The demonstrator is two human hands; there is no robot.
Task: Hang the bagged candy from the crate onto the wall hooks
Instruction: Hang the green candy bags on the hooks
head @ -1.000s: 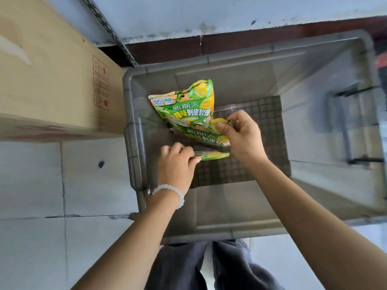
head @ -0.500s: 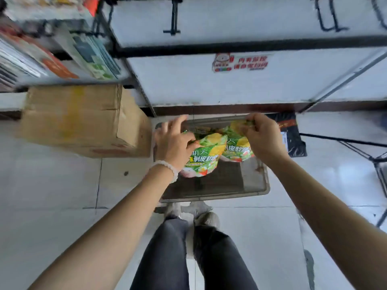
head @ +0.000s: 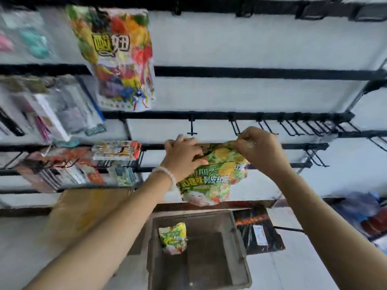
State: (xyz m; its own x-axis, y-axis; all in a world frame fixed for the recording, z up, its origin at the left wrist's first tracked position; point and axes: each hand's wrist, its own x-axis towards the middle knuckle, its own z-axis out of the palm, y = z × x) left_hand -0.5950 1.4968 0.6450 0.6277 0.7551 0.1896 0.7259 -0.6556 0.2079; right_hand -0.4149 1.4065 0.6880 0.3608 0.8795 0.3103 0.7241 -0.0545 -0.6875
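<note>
Since a second ago the green candy bags [head: 206,178] have left the grey crate [head: 240,245] and now sit raised before the wall rack. The lift is done; threading onto a hook is judged the step in hand. The left hand [head: 184,159] grips the bags' upper left edge; the right hand [head: 260,147] pinches the top right corner, fingers curled round the film. An empty hook [head: 192,127] stands just above the left grip, another hook [head: 235,127] just left of the right grip. Below the held bags, the crate retains one green candy bag [head: 173,237], leaning against its left wall. How many bags are held cannot be told.
</note>
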